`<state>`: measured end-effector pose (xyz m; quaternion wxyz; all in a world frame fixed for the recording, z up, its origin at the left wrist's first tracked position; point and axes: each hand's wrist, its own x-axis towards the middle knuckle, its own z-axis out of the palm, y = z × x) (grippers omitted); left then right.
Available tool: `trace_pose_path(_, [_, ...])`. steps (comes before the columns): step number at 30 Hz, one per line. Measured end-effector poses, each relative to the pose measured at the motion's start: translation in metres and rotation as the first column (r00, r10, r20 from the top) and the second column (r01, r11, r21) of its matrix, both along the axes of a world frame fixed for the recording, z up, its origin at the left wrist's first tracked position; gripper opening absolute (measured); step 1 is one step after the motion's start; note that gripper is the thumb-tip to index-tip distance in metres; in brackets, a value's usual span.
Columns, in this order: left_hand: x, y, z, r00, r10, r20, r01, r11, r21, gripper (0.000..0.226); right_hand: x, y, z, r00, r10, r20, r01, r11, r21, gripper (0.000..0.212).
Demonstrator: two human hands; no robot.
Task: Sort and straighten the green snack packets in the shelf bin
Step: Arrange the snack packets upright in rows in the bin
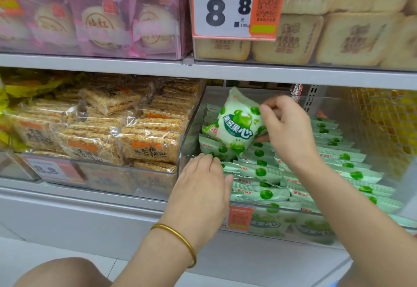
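Observation:
A clear plastic shelf bin [191, 129] on the lower shelf holds several pale green snack packets [266, 171] printed with green balls, lying in overlapping rows. My right hand [286, 129] pinches the right edge of one green packet [237, 124], which stands upright and tilted above the rows, its front facing me. My left hand [203, 185], a gold bangle on its wrist, reaches over the bin's front left corner; its fingers curl onto the packets [216, 151] at the front left of the pile.
To the left, another clear bin [126, 174] holds cellophane-wrapped rice crackers. The grey shelf edge [248, 72] runs above the bin, with pink and beige pastry packs and an 8.8 price tag [225, 7] on top. A yellow mesh bag [383, 117] lies right. My knee [63, 273] is at bottom left.

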<state>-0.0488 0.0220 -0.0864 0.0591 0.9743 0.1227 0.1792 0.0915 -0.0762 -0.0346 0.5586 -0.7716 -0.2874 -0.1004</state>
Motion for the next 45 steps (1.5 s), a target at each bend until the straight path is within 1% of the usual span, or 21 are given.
trace_pose_path(2, [-0.001, -0.003, 0.008, 1.0, -0.004, -0.026, 0.001, 0.996, -0.094, 0.066, 0.003, -0.009, -0.001, 0.994, -0.021, -0.11, 0.031, 0.996, 0.086, 0.007])
trace_pose_path(4, [0.0, -0.003, 0.012, 0.998, -0.008, 0.069, 0.028, 0.957, -0.287, 0.055, 0.005, -0.019, -0.003, 0.986, -0.032, -0.162, 0.049, 0.994, 0.1, 0.009])
trace_pose_path(6, [-0.001, -0.003, 0.021, 0.976, 0.011, 0.217, 0.081, 0.908, -0.412, 0.051, 0.004, -0.026, 0.0, 0.981, -0.005, -0.192, 0.02, 0.997, 0.077, 0.011])
trace_pose_path(7, [-0.002, -0.004, 0.027, 0.955, 0.002, 0.298, 0.146, 0.868, -0.474, 0.051, 0.002, -0.029, 0.001, 0.98, 0.019, -0.196, -0.007, 0.998, 0.064, 0.012])
trace_pose_path(8, [-0.003, -0.005, 0.033, 0.939, -0.022, 0.344, 0.217, 0.812, -0.542, 0.053, 0.001, -0.031, 0.003, 0.982, 0.045, -0.186, -0.036, 0.998, 0.052, 0.013])
trace_pose_path(10, [-0.002, -0.006, 0.038, 0.925, -0.113, 0.362, 0.337, 0.684, -0.647, 0.061, -0.005, -0.032, 0.005, 0.98, 0.109, -0.165, -0.103, 0.994, 0.048, 0.014])
trace_pose_path(11, [-0.002, -0.006, 0.04, 0.92, -0.16, 0.359, 0.372, 0.649, -0.664, 0.066, -0.008, -0.033, 0.006, 0.975, 0.148, -0.164, -0.139, 0.988, 0.064, 0.014])
trace_pose_path(13, [0.001, -0.007, 0.041, 0.908, -0.24, 0.343, 0.415, 0.621, -0.665, 0.074, -0.014, -0.033, 0.006, 0.966, 0.205, -0.159, -0.193, 0.977, 0.088, 0.013])
trace_pose_path(15, [0.002, -0.007, 0.042, 0.905, -0.263, 0.336, 0.426, 0.586, -0.69, 0.074, -0.016, -0.033, 0.005, 0.962, 0.226, -0.151, -0.211, 0.971, 0.112, 0.014])
trace_pose_path(17, [0.003, -0.007, 0.042, 0.904, -0.247, 0.35, 0.428, 0.551, -0.716, 0.072, -0.017, -0.034, 0.004, 0.953, 0.248, -0.175, -0.22, 0.962, 0.164, 0.014])
trace_pose_path(19, [0.004, -0.005, 0.042, 0.906, -0.216, 0.364, 0.422, 0.54, -0.729, 0.072, -0.017, -0.036, 0.003, 0.937, 0.293, -0.192, -0.252, 0.944, 0.213, 0.011])
trace_pose_path(23, [0.005, -0.002, 0.04, 0.902, -0.178, 0.394, 0.427, 0.512, -0.745, 0.074, -0.019, -0.043, 0.003, 0.865, 0.467, -0.182, -0.422, 0.875, 0.238, 0.034])
trace_pose_path(24, [0.005, -0.001, 0.04, 0.899, -0.176, 0.401, 0.432, 0.504, -0.748, 0.074, -0.02, -0.044, 0.003, 0.845, 0.504, -0.181, -0.463, 0.857, 0.227, 0.037])
trace_pose_path(26, [0.005, 0.0, 0.039, 0.894, -0.177, 0.412, 0.445, 0.469, -0.763, 0.073, -0.021, -0.044, 0.003, 0.812, 0.55, -0.196, -0.51, 0.832, 0.221, 0.034])
trace_pose_path(29, [0.003, 0.0, 0.039, 0.89, -0.194, 0.413, 0.456, 0.406, -0.792, 0.071, -0.019, -0.043, 0.001, 0.812, 0.538, -0.225, -0.485, 0.837, 0.254, 0.026])
trace_pose_path(34, [0.0, 0.003, 0.043, 0.897, -0.194, 0.397, 0.442, 0.374, -0.815, 0.067, -0.017, -0.04, -0.002, 0.787, 0.557, -0.266, -0.471, 0.82, 0.325, 0.025])
trace_pose_path(41, [-0.001, 0.005, 0.04, 0.879, -0.229, 0.419, 0.475, 0.329, -0.816, 0.064, -0.017, -0.037, -0.003, 0.786, 0.548, -0.288, -0.45, 0.825, 0.341, 0.025])
trace_pose_path(43, [0.0, 0.005, 0.04, 0.883, -0.229, 0.41, 0.467, 0.335, -0.818, 0.063, -0.018, -0.037, -0.003, 0.786, 0.545, -0.292, -0.447, 0.827, 0.339, 0.026])
trace_pose_path(45, [0.002, 0.005, 0.038, 0.896, -0.206, 0.393, 0.443, 0.377, -0.813, 0.064, -0.018, -0.036, -0.003, 0.803, 0.52, -0.291, -0.426, 0.842, 0.331, 0.025])
